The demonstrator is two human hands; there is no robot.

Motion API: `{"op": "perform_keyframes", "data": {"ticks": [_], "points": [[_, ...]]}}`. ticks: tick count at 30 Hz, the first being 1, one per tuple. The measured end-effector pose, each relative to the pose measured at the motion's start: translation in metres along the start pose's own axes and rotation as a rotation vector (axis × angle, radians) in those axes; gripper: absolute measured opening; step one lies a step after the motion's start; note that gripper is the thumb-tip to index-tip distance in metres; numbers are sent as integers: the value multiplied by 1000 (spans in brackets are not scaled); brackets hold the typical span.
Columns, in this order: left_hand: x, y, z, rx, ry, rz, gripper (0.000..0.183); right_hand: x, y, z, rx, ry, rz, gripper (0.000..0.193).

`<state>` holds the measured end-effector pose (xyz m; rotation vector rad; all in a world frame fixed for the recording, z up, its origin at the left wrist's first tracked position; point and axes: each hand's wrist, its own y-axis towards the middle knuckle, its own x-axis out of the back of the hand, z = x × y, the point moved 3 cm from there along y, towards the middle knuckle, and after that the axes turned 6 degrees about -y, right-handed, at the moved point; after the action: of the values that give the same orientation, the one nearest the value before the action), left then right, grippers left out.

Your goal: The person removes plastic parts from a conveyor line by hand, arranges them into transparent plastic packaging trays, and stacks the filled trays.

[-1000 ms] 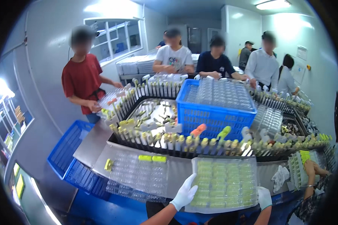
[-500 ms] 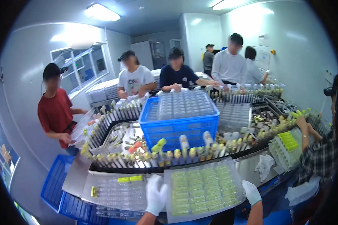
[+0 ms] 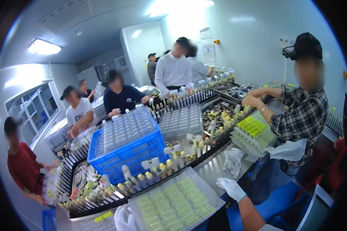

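Observation:
A clear plastic tray with pale yellow-green tubular pieces (image 3: pixel 173 202) in rows, under a translucent sheet, lies in front of me on the bench edge. My left hand (image 3: pixel 125 221), in a white glove, is at the tray's left edge with thumb and fingers apart; whether it touches the tray is unclear. My right hand (image 3: pixel 232 188), also gloved, hovers beyond the tray's right side, fingers stretched out and holding nothing. Left of my left hand, two bright yellow-green pieces (image 3: pixel 103 216) lie on another clear tray, partly cut off by the picture's edge.
A blue crate (image 3: pixel 123 148) stacked with clear trays stands mid-bench, ringed by upright yellow-topped pieces (image 3: pixel 144 178). White gloves (image 3: pixel 233 161) lie on the metal bench. A co-worker in plaid (image 3: pixel 302 111) works at the right beside green-filled trays (image 3: pixel 254 131); others stand across the bench.
The view has swung right and tilted, so the bench appears shifted left. My right hand has reached farther outward from the covered tray. My left hand remains by its left edge.

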<state>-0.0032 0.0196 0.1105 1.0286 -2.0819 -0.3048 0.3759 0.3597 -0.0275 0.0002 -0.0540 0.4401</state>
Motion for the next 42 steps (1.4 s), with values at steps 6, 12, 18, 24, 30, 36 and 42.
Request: {"op": "perform_keyframes", "data": {"ticks": [6,12,18,24,30,36,42], "points": [[-4,1,-13,-94,178,43,41,-12,62,-32,29,-404,-133,37],[-14,-9,28,320,-197,-154,52,9,61,-36,432,-730,-268,26],[-30,-58,86,485,-601,-124,62,-41,65,-20,-63,-109,141,49],[-63,-86,126,507,-833,35,61,-100,60,-3,-41,255,507,60],[-65,-72,90,583,-874,-9,55,-103,54,3,-34,315,568,57],[-78,-77,107,529,-777,33,61,-123,59,32,-256,413,525,52],[-17,-69,76,338,-230,-90,61,-69,60,-14,178,117,426,45]]}}
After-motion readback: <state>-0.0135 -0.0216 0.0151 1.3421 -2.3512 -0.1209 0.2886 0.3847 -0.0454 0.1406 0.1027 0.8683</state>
